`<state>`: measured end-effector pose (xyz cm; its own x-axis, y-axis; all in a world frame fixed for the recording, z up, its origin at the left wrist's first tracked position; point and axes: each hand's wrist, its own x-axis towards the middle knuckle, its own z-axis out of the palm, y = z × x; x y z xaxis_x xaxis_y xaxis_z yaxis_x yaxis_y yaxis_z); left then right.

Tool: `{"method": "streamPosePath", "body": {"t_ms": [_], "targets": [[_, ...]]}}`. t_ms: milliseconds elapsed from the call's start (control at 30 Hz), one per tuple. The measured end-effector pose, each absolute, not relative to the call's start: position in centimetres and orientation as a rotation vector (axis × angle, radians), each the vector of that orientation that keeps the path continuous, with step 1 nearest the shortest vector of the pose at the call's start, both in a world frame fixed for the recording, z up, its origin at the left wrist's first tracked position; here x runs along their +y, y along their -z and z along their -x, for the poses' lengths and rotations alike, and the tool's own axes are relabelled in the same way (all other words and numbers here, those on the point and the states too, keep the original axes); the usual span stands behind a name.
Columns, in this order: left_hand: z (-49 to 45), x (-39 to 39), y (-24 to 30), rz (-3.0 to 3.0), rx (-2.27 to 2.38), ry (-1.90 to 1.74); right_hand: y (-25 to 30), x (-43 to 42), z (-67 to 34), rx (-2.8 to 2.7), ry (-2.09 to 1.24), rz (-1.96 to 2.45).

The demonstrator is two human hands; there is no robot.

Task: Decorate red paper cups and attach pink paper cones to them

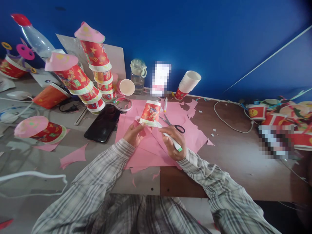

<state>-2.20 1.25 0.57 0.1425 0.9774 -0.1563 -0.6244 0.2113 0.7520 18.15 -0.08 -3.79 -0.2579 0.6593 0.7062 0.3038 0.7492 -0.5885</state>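
My left hand (135,133) grips a red printed paper cup (150,112) low down, its white-rimmed mouth facing me. In my right hand (174,143) is a white marker with a green end (173,141), its tip close to the cup's rim; whether it touches I cannot tell. Beneath both hands lie pink paper sheets (136,158). Scissors with black handles (179,128) rest on the paper just beyond my right hand. Farther back on the sheets is a second marker, white with an orange end (165,104).
Left stand two towers of stacked red cups (75,78) (102,76) with pink cone tops. A black phone (103,123), tape roll (123,104) and bottle (138,76) are nearby. A cup stack (188,84) leans by the blue wall. Cups and a white cable (234,130) lie right.
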Motion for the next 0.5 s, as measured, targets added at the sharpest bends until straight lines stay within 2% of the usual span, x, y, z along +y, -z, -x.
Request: {"method": "streamPosePath", "body": {"t_ms": [500], "targets": [[2.03, 1.05, -1.01, -0.617, 0.731, -1.252, 3.27, 0.07, -17.79, -1.889, -0.362, 0.663]]}}
